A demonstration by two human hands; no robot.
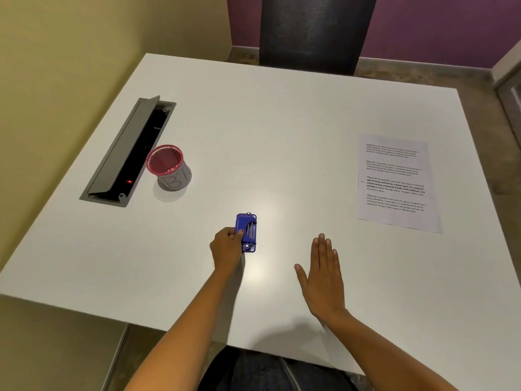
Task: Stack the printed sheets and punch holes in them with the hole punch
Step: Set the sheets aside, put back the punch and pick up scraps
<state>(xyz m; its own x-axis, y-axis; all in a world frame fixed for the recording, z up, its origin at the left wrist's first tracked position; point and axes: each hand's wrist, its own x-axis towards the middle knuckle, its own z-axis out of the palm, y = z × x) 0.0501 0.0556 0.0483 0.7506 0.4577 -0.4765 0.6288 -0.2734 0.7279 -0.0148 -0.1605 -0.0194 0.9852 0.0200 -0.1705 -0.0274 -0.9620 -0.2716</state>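
A small blue hole punch (248, 231) sits on the white table (282, 122) just ahead of me. My left hand (226, 248) grips its left side, thumb over the top. My right hand (322, 275) lies flat and open on the table to the right of the punch, holding nothing. The printed sheets (394, 182) lie in a stack at the far right of the table, text up, with small punched holes along their left edge. Neither hand touches the sheets.
A pink-rimmed mesh pen cup (169, 167) stands at the left. Beside it is an open grey cable hatch (127, 153) set into the tabletop. A dark chair back (313, 32) stands beyond the far edge. A yellow wall runs along the left.
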